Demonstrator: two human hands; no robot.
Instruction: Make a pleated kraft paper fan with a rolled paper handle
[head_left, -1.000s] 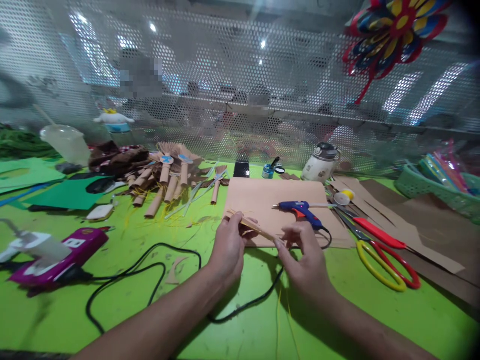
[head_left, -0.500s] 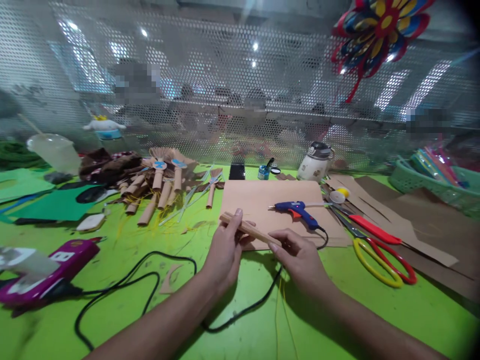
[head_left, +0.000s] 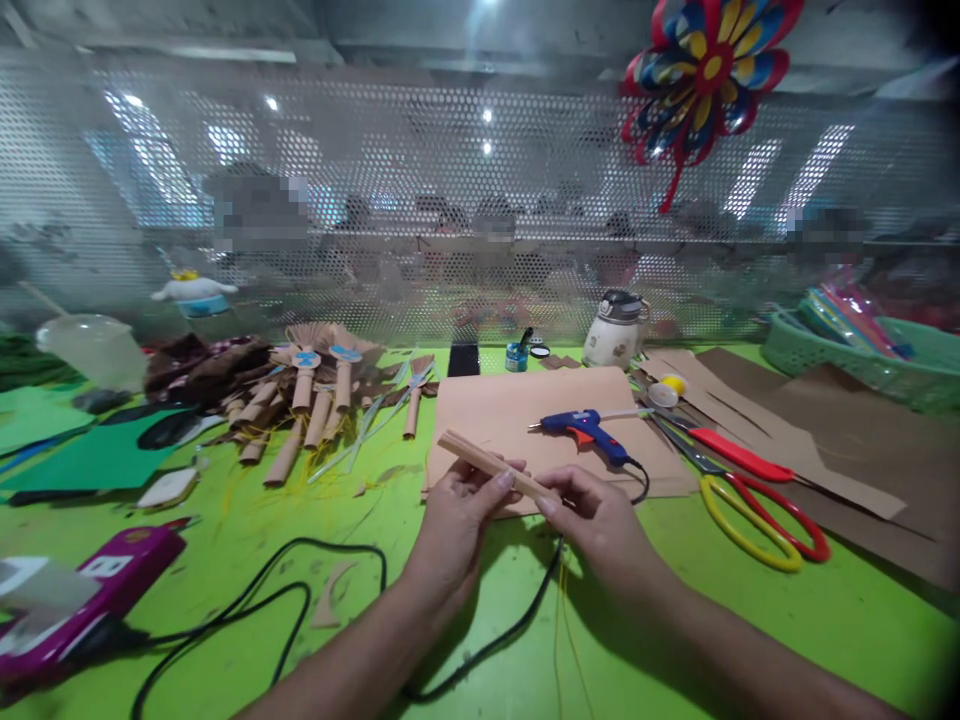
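"Right, what are the fingers doing?"

"Your left hand [head_left: 454, 525] grips a folded brown paper strip [head_left: 476, 455] between thumb and fingers. Your right hand [head_left: 596, 510] pinches its near end between thumb and forefinger. The strip sits at the centre of your clock, slanting from ten towards four, held over the near part of the brown paper sheets [head_left: 495, 402]."

"And the glue gun?"

"Your blue glue gun [head_left: 591, 432] lies on those sheets at two o'clock, its nozzle pointing towards nine."

"Which containers stand around the work?"

"At twelve you have a small teal jar [head_left: 516, 360], uncapped, with something dark standing up in it and a round lid [head_left: 539, 352] just beside it. At one, your white bottle [head_left: 609, 343] wears its dark top, so you cannot see what it holds. Towards two, well apart, a green plastic basket [head_left: 814, 366] holds brightly coloured items in plastic; they are too blurred to name."

"Anything on the other side?"

"At ten, a translucent plastic cup [head_left: 94, 352] with a straw [head_left: 37, 297] sticking out. You cannot tell its contents."
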